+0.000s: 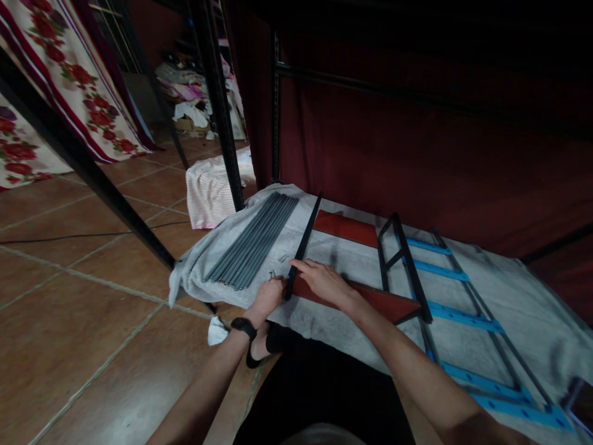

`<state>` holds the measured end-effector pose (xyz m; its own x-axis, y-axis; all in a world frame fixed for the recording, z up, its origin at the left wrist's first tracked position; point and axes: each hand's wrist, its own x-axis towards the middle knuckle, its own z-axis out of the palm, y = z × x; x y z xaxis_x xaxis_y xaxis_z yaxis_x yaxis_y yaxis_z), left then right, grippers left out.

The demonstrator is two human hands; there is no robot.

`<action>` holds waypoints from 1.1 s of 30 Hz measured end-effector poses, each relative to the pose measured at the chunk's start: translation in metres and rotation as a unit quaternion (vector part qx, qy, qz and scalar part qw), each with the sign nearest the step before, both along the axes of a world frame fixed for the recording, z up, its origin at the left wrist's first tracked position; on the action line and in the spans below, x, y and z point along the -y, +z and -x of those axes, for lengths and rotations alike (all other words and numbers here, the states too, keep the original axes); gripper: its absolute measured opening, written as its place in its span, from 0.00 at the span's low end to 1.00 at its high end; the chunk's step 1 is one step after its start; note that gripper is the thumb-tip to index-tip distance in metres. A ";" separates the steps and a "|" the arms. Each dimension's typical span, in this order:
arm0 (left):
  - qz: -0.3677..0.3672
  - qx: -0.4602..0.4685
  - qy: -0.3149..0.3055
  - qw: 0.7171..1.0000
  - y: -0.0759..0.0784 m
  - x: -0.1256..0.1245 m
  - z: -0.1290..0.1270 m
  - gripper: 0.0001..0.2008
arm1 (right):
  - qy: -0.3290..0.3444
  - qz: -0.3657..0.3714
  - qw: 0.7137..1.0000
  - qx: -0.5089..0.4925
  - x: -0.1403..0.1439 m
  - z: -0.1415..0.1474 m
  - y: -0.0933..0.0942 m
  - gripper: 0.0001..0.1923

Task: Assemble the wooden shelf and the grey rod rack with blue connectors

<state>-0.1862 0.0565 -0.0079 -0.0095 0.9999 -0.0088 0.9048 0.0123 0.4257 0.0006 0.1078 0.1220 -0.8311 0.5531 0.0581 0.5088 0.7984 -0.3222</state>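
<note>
My left hand (pixel 269 295) is closed at the near end of a long black metal bar (pixel 306 232); what its fingertips pinch is hidden. My right hand (pixel 320 279) grips the same bar a little higher, its fingers over the bar and its wrist above a red-brown panel (pixel 375 298). A second red-brown panel (pixel 347 227) lies farther back. Both panels run from the bar towards a black metal frame (pixel 407 266) on the right. A few small screws (pixel 283 258) lie on the cloth left of the bar, near my hands.
A row of grey metal tubes (pixel 254 241) lies on the grey cloth (pixel 546 303) at the left. Blue slatted racks (pixel 463 316) with dark rails lie to the right. Black posts (pixel 222 105) rise at the left, and a dark red curtain (pixel 417 148) hangs behind.
</note>
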 end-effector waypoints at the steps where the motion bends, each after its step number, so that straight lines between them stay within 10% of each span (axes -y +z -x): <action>1: -0.003 0.002 -0.004 1.000 0.001 -0.001 0.001 0.12 | 0.000 0.000 1.000 -0.001 0.000 0.000 0.000 0.25; 33: -0.001 -0.014 -0.025 1.000 -0.003 0.003 0.003 0.11 | -0.010 0.004 1.000 0.002 0.000 0.000 0.001 0.25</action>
